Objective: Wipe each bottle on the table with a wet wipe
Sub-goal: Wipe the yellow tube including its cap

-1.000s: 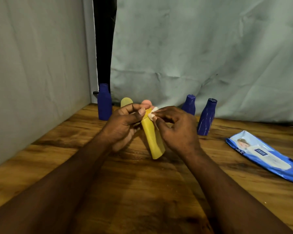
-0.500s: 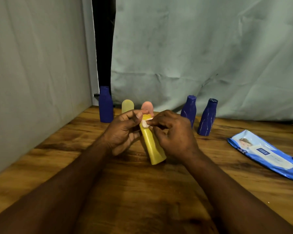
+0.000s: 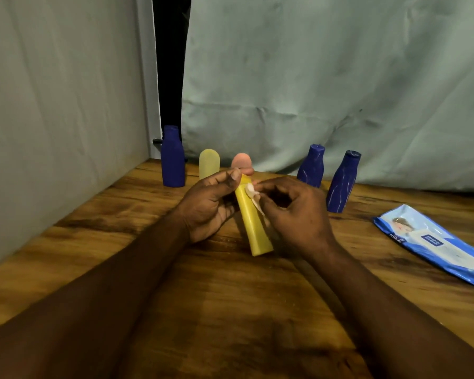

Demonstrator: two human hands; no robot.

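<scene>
My left hand (image 3: 208, 206) grips the upper part of a yellow bottle (image 3: 253, 228), which tilts with its base toward me over the wooden table (image 3: 230, 310). My right hand (image 3: 296, 214) pinches a small white wet wipe (image 3: 253, 196) against the bottle's right side near the top. Behind my hands stand a pale yellow bottle (image 3: 209, 163) and a pink bottle (image 3: 241, 161), the pink one partly hidden. Three dark blue bottles stand upright: one at the back left (image 3: 173, 157), two at the back right (image 3: 312, 166) (image 3: 342, 183).
A blue pack of wet wipes (image 3: 433, 242) lies flat on the table at the right. Grey-green cloth hangs behind the table and a pale wall closes the left side, with a dark gap between them.
The wipe has slid a little down the yellow bottle's side under my right fingers. My left hand keeps its grip; the bottles behind have not moved.
</scene>
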